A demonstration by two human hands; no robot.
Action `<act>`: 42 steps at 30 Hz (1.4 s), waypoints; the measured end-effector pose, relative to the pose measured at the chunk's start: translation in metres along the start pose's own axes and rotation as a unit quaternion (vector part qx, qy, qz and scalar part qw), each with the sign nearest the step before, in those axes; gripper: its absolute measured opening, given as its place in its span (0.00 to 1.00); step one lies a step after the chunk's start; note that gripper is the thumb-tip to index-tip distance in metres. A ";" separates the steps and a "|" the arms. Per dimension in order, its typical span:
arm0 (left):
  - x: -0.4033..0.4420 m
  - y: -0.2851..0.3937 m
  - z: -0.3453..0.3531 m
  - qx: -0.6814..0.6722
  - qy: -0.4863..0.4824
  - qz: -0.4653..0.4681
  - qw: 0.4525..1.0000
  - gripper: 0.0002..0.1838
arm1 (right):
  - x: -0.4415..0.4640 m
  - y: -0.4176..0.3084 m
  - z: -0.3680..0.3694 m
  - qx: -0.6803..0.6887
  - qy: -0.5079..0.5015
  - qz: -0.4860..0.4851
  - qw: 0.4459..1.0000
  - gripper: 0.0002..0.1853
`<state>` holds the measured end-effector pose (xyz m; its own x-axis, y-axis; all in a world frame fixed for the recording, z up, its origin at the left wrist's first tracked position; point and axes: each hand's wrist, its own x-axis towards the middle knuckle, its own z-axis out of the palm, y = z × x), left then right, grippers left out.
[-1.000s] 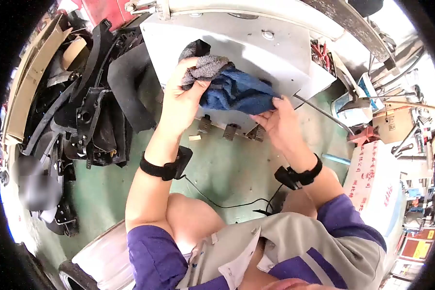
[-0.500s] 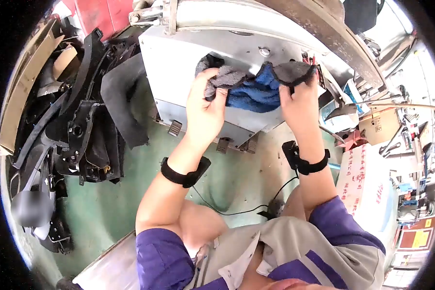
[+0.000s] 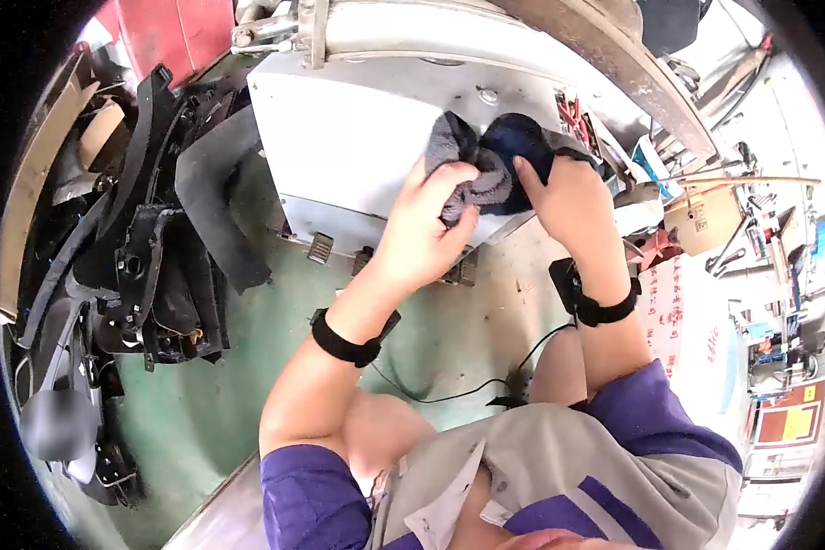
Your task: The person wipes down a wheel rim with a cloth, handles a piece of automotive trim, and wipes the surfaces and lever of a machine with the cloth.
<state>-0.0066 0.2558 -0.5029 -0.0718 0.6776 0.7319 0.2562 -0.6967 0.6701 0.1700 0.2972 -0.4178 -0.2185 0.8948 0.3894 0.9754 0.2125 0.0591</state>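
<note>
A plush cleaning cloth (image 3: 490, 179), grey on one side and dark blue on the other, is bunched between my two hands above the front of a white metal cabinet (image 3: 330, 137). My left hand (image 3: 426, 220) pinches the grey part, thumb and fingers closed on its near edge. At the other end my right hand (image 3: 573, 200) grips the dark blue part, its thumb on top and the other fingers partly hidden behind the fabric. Black straps with small devices circle both wrists, and a cable runs between them.
Black plastic and foam parts (image 3: 156, 266) are heaped on the left beside a cardboard box (image 3: 41, 183). A rusty curved metal bar (image 3: 632, 73) crosses above the cabinet. Red-handled tools (image 3: 573, 119) lie by its right side. A white package with red writing (image 3: 665, 312) stands at right.
My hands have come closer together, the left moving right and slightly down. The cloth has gone from stretched out with blue hanging between to bunched and folded.
</note>
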 end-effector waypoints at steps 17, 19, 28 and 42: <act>-0.017 -0.019 -0.013 -0.056 0.023 -0.140 0.988 0.16 | 0.026 -0.013 0.030 -0.021 0.117 -0.188 0.975 0.28; -0.008 -0.017 -0.018 0.024 0.108 -0.069 0.991 0.15 | 0.056 -0.027 0.033 0.101 0.062 -0.201 0.972 0.30; -0.002 -0.031 -0.044 -0.057 0.237 -0.156 0.957 0.14 | 0.064 -0.061 0.048 0.114 0.135 -0.304 0.936 0.20; 0.007 -0.037 -0.052 -0.054 0.308 -0.144 0.939 0.12 | 0.103 -0.126 0.039 0.052 0.007 -0.276 0.960 0.27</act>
<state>-0.0670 0.2746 -0.5160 -0.6755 0.6004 0.4280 0.0431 -0.5473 0.8359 0.0238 0.3776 -0.4207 -0.7007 0.6288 0.3370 0.7020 0.6920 0.1682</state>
